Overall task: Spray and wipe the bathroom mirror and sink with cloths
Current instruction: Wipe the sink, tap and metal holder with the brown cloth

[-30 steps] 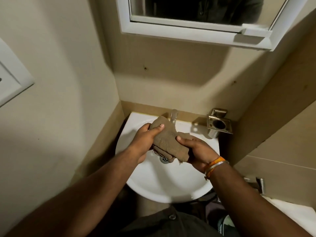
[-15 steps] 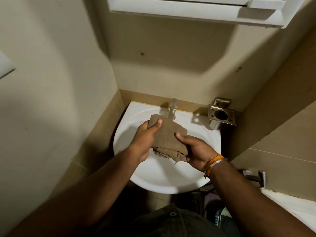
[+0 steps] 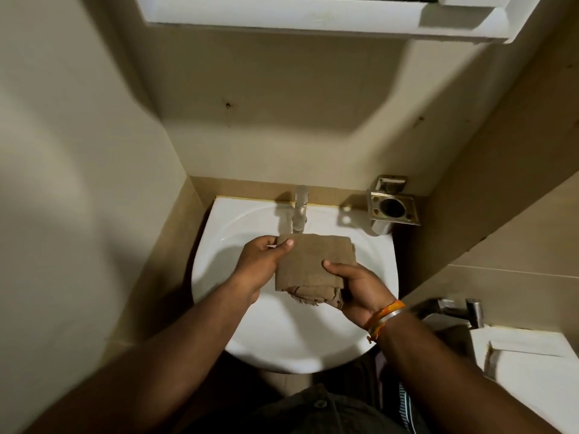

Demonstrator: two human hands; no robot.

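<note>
Folded brown cloth (image 3: pixel 313 261) held above the basin of the white sink (image 3: pixel 282 339), just in front of the chrome tap (image 3: pixel 299 211). Left hand (image 3: pixel 260 264) pinching the cloth's far left corner, thumb on top. Right hand (image 3: pixel 357 289) gripping the near right edge, thumb pressed flat; orange bangles (image 3: pixel 387 317) at that wrist. Steel tumbler holder (image 3: pixel 391 208) on the wall at right. No legible writing anywhere.

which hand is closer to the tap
Left. The left hand grips the cloth at its far corner, just below the tap spout. The right hand holds the cloth's near edge, farther from it.
</note>
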